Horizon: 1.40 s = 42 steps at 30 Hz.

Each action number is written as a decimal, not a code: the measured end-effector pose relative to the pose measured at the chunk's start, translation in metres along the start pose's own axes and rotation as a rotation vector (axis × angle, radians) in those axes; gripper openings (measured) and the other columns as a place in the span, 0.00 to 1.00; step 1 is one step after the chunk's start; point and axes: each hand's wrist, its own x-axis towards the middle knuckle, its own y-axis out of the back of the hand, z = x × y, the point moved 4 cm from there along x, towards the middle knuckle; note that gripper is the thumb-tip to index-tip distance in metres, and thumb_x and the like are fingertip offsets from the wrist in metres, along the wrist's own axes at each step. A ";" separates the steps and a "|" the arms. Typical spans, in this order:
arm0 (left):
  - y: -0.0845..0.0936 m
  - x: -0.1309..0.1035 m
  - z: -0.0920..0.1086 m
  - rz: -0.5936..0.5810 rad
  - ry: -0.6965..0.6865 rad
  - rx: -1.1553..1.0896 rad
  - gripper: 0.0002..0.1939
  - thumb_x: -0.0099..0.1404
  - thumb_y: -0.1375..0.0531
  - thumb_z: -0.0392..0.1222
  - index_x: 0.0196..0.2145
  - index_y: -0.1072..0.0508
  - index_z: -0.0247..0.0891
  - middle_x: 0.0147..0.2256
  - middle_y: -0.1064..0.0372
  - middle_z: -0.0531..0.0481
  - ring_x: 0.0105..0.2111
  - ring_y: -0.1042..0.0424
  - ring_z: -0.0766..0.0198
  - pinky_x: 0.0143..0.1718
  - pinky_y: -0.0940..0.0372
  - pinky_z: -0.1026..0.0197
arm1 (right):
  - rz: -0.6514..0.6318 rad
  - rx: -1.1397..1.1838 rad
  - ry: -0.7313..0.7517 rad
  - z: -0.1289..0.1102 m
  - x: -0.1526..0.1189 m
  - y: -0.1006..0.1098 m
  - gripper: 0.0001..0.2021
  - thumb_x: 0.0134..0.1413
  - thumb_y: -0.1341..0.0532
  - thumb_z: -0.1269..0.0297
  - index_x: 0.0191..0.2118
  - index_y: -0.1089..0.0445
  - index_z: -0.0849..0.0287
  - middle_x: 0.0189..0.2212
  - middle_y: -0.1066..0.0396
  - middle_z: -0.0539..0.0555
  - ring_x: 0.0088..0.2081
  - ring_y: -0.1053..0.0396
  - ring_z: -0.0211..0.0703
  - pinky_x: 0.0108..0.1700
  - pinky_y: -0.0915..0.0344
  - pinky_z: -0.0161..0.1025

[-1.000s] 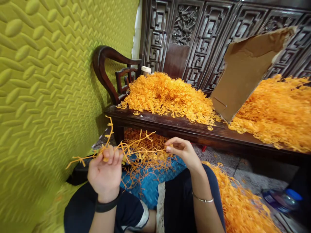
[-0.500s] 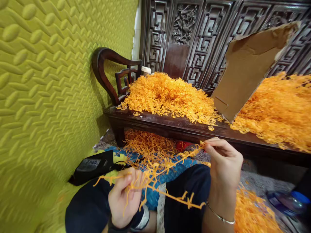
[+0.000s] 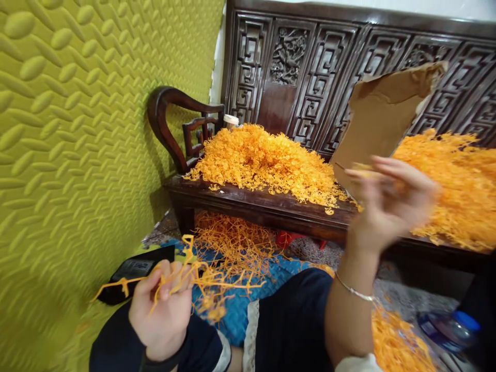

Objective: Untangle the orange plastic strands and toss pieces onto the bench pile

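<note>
The left hand [image 3: 163,310] is closed around a bunch of thin orange plastic sprigs [image 3: 194,279]. It holds them low, just above the lap. The sprigs stick out to both sides of the fist, and a few hang down over the blue woven mat [image 3: 240,305].

The right hand [image 3: 387,201] is up high and blurry. Its fingers look curled, but I cannot tell if it holds anything. It is in front of the torn cardboard sheet [image 3: 383,113].

To do this well, I think the left hand should hold the stems tight near the middle, so the bunch does not slip. The other hand should pull one sprig at a time, gently, because the thin branches catch on each other.

The worktop is a dark wooden bench [image 3: 248,199] with a carved back. A big orange pile [image 3: 263,157] sits on its left part. A second orange pile [image 3: 453,181] sits on the right, past the cardboard. More sprigs lie on the floor under the bench and near the right knee.

A bumpy green padded wall [image 3: 70,129] fills the left side. A black pouch [image 3: 135,271] lies by that wall. A plastic bottle with a blue cap [image 3: 449,325] lies on the floor at the far right.
</note>
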 end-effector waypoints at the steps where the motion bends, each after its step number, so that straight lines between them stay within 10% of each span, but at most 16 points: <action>1: 0.000 0.001 0.000 -0.002 -0.011 -0.001 0.19 0.49 0.38 0.38 0.10 0.44 0.37 0.11 0.51 0.57 0.13 0.51 0.73 0.13 0.45 0.69 | -0.149 -0.038 0.012 0.012 -0.002 -0.019 0.14 0.49 0.37 0.57 0.41 0.34 0.56 0.50 0.38 0.56 0.42 0.32 0.41 0.43 0.33 0.43; 7: 0.014 0.011 0.013 0.015 -0.146 0.028 0.18 0.53 0.40 0.37 0.11 0.43 0.37 0.12 0.51 0.58 0.13 0.53 0.74 0.13 0.49 0.69 | -0.493 -0.207 -0.168 0.064 -0.042 -0.041 0.10 0.51 0.39 0.58 0.30 0.29 0.60 0.32 0.27 0.55 0.35 0.29 0.44 0.39 0.33 0.42; 14: 0.015 0.020 0.018 -0.017 -0.199 0.073 0.18 0.53 0.40 0.38 0.11 0.42 0.37 0.11 0.50 0.58 0.13 0.53 0.74 0.14 0.50 0.68 | -0.533 0.405 -0.166 -0.044 -0.050 -0.003 0.05 0.54 0.40 0.64 0.34 0.27 0.57 0.24 0.29 0.52 0.26 0.32 0.40 0.31 0.35 0.39; 20: 0.009 0.018 0.018 -0.053 -0.186 0.069 0.19 0.52 0.40 0.38 0.11 0.43 0.36 0.10 0.51 0.58 0.13 0.53 0.74 0.14 0.51 0.68 | -0.967 0.848 -0.642 -0.004 -0.102 -0.092 0.32 0.53 0.39 0.66 0.63 0.51 0.51 0.31 0.26 0.50 0.27 0.30 0.39 0.33 0.32 0.40; 24: 0.008 0.018 0.019 -0.057 -0.202 0.044 0.18 0.53 0.40 0.38 0.12 0.43 0.36 0.11 0.49 0.58 0.13 0.52 0.74 0.14 0.51 0.68 | -0.965 1.000 -0.881 0.015 -0.125 -0.125 0.32 0.53 0.40 0.63 0.63 0.51 0.58 0.31 0.25 0.52 0.24 0.30 0.37 0.33 0.33 0.38; 30: 0.007 0.021 0.024 -0.019 -0.217 0.041 0.18 0.51 0.38 0.38 0.12 0.44 0.36 0.11 0.51 0.58 0.13 0.53 0.74 0.13 0.52 0.68 | -0.766 1.141 -0.823 -0.008 -0.105 -0.096 0.32 0.51 0.41 0.53 0.62 0.47 0.53 0.21 0.29 0.47 0.14 0.41 0.33 0.26 0.36 0.38; 37: 0.009 0.020 0.027 0.003 -0.234 0.078 0.19 0.51 0.39 0.39 0.12 0.45 0.37 0.11 0.54 0.59 0.13 0.55 0.73 0.14 0.52 0.68 | -0.498 1.074 -1.024 0.069 -0.120 -0.121 0.21 0.53 0.45 0.56 0.54 0.38 0.44 0.61 0.46 0.48 0.29 0.36 0.30 0.47 0.34 0.41; 42: 0.013 0.021 0.031 -0.006 -0.289 0.137 0.20 0.51 0.39 0.40 0.11 0.46 0.36 0.11 0.54 0.58 0.13 0.56 0.73 0.15 0.53 0.67 | -0.672 1.157 -0.858 0.014 -0.104 -0.108 0.28 0.53 0.45 0.53 0.61 0.48 0.41 0.64 0.52 0.49 0.23 0.40 0.29 0.44 0.32 0.45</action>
